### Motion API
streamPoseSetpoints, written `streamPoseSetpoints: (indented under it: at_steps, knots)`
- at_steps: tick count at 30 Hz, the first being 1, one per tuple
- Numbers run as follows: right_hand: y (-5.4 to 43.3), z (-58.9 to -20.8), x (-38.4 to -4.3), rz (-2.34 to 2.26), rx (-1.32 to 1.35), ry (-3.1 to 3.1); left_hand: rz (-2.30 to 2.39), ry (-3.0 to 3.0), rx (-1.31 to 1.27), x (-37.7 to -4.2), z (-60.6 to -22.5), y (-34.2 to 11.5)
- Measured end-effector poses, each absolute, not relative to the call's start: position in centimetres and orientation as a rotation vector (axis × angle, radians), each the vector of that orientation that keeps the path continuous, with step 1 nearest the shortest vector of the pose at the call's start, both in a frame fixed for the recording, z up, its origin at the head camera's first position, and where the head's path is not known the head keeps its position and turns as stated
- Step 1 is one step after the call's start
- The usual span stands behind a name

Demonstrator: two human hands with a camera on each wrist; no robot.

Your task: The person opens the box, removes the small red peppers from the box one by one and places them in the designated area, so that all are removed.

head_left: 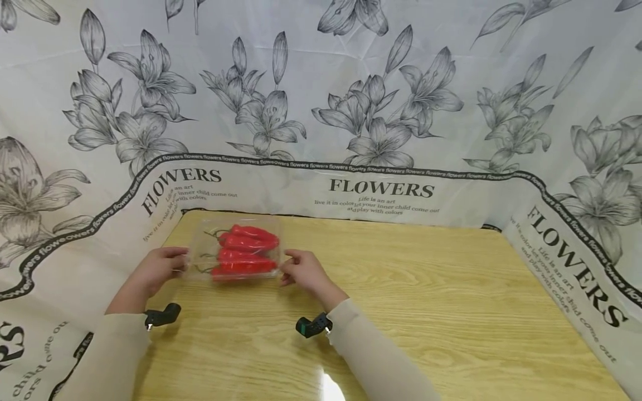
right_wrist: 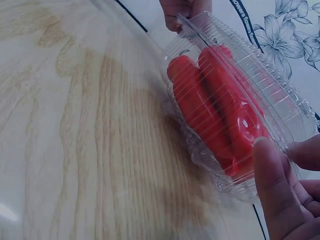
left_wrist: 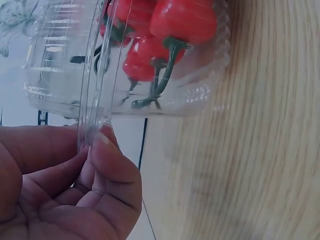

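Note:
A clear plastic clamshell box (head_left: 204, 227) holds several red peppers (head_left: 246, 260) with green stems, near the table's far left corner. My left hand (head_left: 157, 272) pinches the rim at its left end. In the left wrist view, that hand's thumb (left_wrist: 112, 155) and fingers meet on the rim (left_wrist: 96, 85), where lid and base lie close together. At the other end, my right hand (head_left: 307, 274) pinches the rim between thumb and finger. The right wrist view shows the peppers (right_wrist: 200, 110) lying side by side behind the ribbed plastic, their stems toward the left hand (right_wrist: 180, 12).
A wood-grain table (head_left: 426, 301) extends to the right and front of the box. White floral cloth (head_left: 301, 128) hangs behind it and along both sides. Each wrist wears a small black camera mount (head_left: 163, 315).

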State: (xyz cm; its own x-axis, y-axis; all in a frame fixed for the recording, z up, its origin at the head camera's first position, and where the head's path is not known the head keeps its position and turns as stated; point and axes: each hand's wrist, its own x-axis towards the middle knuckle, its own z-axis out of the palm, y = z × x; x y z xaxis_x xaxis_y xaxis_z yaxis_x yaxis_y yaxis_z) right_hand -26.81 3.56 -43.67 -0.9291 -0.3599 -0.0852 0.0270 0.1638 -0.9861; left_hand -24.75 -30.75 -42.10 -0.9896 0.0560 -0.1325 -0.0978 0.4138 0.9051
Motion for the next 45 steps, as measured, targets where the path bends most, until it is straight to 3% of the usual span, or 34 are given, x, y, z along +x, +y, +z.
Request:
streamPoseSetpoints:
  at_steps: [27,45]
  knots:
    - [11.0,-42.3,-25.1,-1.833,-0.223,2.179,1.598,2.468,0.144,-25.7,-42.4,-24.4]
    - [16.4,-43.9,-24.3,-1.806,-0.178,2.265,1.614,2.383,0.218,-26.5,-42.8,-19.7]
